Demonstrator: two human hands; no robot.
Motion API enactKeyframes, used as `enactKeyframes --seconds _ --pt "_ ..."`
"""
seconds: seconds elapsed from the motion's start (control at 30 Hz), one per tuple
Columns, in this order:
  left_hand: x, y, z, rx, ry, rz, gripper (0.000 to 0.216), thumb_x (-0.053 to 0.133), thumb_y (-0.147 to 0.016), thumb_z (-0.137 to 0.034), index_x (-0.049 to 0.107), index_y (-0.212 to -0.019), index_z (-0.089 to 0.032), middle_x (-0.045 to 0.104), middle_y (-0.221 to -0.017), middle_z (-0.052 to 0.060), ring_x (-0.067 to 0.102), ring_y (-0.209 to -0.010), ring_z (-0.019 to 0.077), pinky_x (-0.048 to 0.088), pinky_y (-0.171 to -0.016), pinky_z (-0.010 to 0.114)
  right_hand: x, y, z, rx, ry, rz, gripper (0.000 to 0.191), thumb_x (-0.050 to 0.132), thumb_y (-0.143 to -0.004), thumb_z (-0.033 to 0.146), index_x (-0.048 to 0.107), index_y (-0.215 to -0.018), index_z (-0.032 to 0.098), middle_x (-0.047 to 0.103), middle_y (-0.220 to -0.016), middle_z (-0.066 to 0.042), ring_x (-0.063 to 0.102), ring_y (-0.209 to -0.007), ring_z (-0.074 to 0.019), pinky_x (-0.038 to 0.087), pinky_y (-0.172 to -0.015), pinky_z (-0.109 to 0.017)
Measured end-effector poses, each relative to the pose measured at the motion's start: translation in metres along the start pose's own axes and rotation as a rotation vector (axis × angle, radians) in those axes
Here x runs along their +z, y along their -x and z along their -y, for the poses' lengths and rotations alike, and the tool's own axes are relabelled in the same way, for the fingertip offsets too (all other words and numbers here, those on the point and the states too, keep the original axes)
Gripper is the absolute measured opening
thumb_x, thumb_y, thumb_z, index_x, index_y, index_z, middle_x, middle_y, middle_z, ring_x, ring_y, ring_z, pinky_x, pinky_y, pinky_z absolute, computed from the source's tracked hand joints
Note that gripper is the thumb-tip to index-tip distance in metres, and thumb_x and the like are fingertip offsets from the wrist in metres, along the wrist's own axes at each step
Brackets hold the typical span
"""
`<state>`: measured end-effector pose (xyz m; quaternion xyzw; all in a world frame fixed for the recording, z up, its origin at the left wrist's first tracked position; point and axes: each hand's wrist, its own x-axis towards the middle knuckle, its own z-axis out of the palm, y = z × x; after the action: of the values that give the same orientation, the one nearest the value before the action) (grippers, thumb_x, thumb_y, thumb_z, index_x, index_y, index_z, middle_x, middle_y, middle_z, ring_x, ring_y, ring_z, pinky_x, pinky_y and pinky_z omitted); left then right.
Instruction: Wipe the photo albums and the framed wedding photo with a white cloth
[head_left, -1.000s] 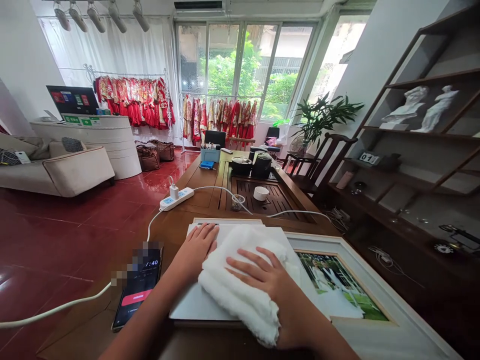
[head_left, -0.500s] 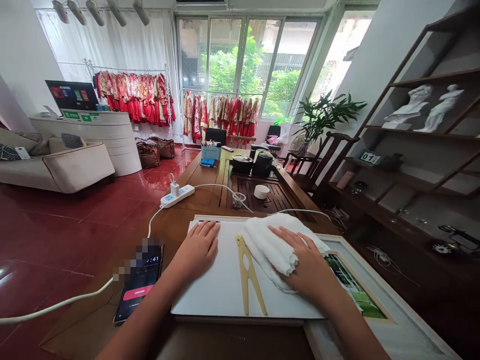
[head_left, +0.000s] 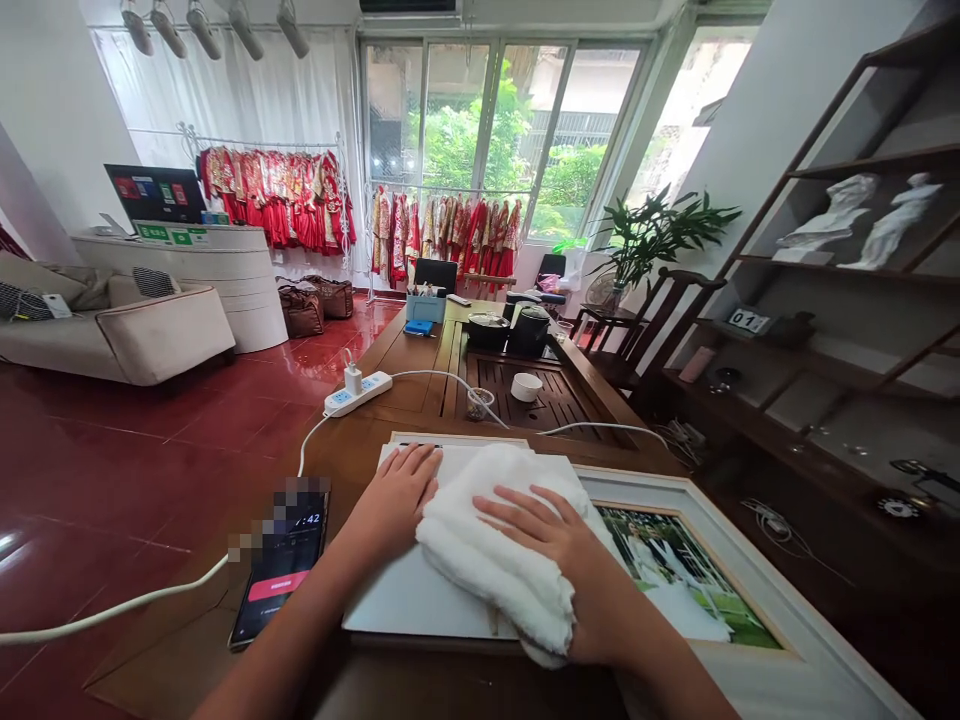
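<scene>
My left hand (head_left: 405, 490) lies flat on the upper left of a white board (head_left: 397, 600), fingers stretched out and touching the left edge of a folded white towel (head_left: 465, 550). My right hand (head_left: 551, 540) is on that towel, its fingers extended across the top and the thumb hidden in the folds. The towel covers the board's middle. Under it lies a flat, yellowish, two-legged tool, with only what looks like a leg tip (head_left: 493, 622) showing at the near edge. A framed photo (head_left: 682, 575) lies to the right, its left part hidden by my right arm.
A phone (head_left: 281, 580) lies on the table left of my left forearm. Beyond the board are a power strip (head_left: 356, 395) with its cable, a small jar (head_left: 480, 404), a white cup (head_left: 526, 387) on a slatted tea tray (head_left: 487, 375), and a dark kettle (head_left: 530, 330).
My right hand has moved the towel left and toward me, over the yellowish tool. More of the framed photo shows. My left hand stays in place on the board.
</scene>
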<state>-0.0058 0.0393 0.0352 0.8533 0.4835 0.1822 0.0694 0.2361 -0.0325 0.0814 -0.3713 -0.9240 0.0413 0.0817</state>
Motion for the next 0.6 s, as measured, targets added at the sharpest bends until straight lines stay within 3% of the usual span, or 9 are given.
enactKeyframes --seconds 0.17,0.33,0.43,0.6 --pt "0.0 0.001 -0.003 -0.002 0.002 -0.017 0.046 0.03 -0.098 -0.031 0.041 -0.142 -0.02 0.037 -0.15 0.006 0.028 -0.141 0.0224 0.02 -0.117 0.044 0.008 0.014 -0.035 0.187 0.127 -0.155 0.073 0.056 -0.08 0.044 0.031 -0.148 0.031 0.041 -0.148 -0.003 0.04 -0.133 -0.0322 0.029 -0.107 -0.053" --pt "0.001 0.002 -0.001 -0.001 0.002 -0.022 0.046 0.03 -0.098 -0.031 0.041 -0.141 -0.02 0.038 -0.15 0.005 0.028 -0.14 0.0224 0.02 -0.117 0.044 0.019 0.025 -0.058 0.325 0.22 -0.294 0.071 0.055 -0.079 0.043 0.035 -0.146 0.028 0.048 -0.143 -0.005 0.045 -0.129 -0.0348 0.031 -0.104 -0.059" --pt "0.002 0.002 0.0 0.003 0.006 -0.032 0.046 0.03 -0.098 -0.031 0.041 -0.141 -0.021 0.039 -0.15 0.005 0.029 -0.14 0.0222 0.02 -0.117 0.044 0.017 0.021 -0.05 0.281 0.196 -0.266 0.074 0.056 -0.078 0.042 0.034 -0.147 0.027 0.046 -0.144 -0.005 0.043 -0.13 -0.0353 0.031 -0.105 -0.059" --pt "0.003 0.002 0.002 0.005 0.0 -0.029 0.046 0.03 -0.099 -0.031 0.041 -0.141 -0.02 0.038 -0.15 0.006 0.029 -0.14 0.0224 0.022 -0.116 0.043 0.002 0.004 -0.011 0.087 0.044 -0.072 0.081 0.058 -0.073 0.041 0.03 -0.148 0.03 0.039 -0.149 -0.003 0.035 -0.136 -0.0339 0.024 -0.109 -0.054"
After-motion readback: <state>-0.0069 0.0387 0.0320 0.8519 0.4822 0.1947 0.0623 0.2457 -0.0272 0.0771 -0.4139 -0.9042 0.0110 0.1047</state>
